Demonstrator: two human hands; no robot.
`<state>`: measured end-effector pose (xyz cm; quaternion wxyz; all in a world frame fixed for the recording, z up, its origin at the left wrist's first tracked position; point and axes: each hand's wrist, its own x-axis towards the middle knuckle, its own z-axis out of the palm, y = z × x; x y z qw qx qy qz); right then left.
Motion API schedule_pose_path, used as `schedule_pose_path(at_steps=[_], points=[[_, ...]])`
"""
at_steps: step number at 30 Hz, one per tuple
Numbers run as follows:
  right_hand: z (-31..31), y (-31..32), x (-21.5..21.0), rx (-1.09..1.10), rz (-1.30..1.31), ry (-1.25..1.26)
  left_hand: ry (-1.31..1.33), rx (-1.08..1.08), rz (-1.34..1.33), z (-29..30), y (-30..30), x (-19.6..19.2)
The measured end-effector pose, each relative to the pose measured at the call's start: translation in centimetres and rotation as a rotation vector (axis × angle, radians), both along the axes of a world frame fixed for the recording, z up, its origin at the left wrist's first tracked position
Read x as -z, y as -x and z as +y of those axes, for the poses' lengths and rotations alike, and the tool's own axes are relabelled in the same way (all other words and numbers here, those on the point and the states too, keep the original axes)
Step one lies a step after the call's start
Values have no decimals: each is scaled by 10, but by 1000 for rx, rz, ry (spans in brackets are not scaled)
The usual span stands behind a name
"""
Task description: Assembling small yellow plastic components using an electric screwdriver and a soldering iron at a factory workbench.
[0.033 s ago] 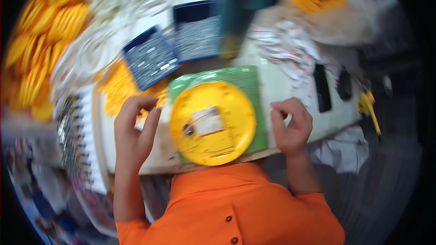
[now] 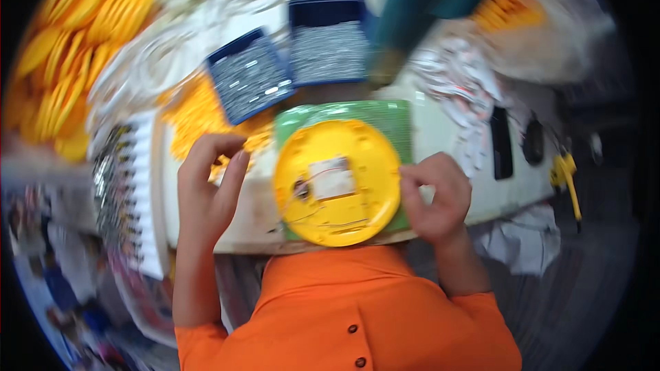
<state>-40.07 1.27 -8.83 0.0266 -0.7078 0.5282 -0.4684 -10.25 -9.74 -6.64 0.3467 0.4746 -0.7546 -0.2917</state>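
Observation:
In front of me a round yellow plastic housing lies inside up on a green mat. A white rectangular block with thin wires sits at its middle, beside a small dark round part. To the left, my left hand hovers over the table edge, thumb and forefinger apart, with nothing visible between them. My right hand is beside the housing's right rim, thumb and forefinger pinched into a ring. Anything in that pinch is too small or blurred to make out.
Two blue bins of small metal pieces stand behind the mat, near small yellow parts. Yellow covers are stacked far left. White cables, a black phone-like slab and a yellow tool lie right. A blurred teal object hangs overhead.
The whole view has shifted, so the table things appear farther right. My right hand is now closer to the housing's right rim. My left hand keeps nearly the same pose.

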Motion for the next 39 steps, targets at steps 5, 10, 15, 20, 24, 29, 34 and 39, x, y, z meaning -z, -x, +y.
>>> schedule_pose_path(at_steps=[5,10,15,20,24,29,34,39], points=[[-38,-97,-16,-589,200,-71,-78,-330,118,28,-56,21],[-43,-124,4,-726,425,-79,-70,-428,26,50,-69,41],[-46,-114,-7,-727,338,-127,138,-416,-270,37,-64,54],[-47,-111,-8,-637,242,-171,237,-334,-471,18,-55,65],[-49,-110,-9,-595,186,-206,262,-341,-458,15,-61,63],[-55,-108,-13,-566,184,-231,301,-368,-383,21,-64,57],[-58,-109,-8,-553,145,-270,-613,-198,741,64,-34,43],[-57,-106,-9,-531,144,-279,-722,-63,881,83,-15,54]])
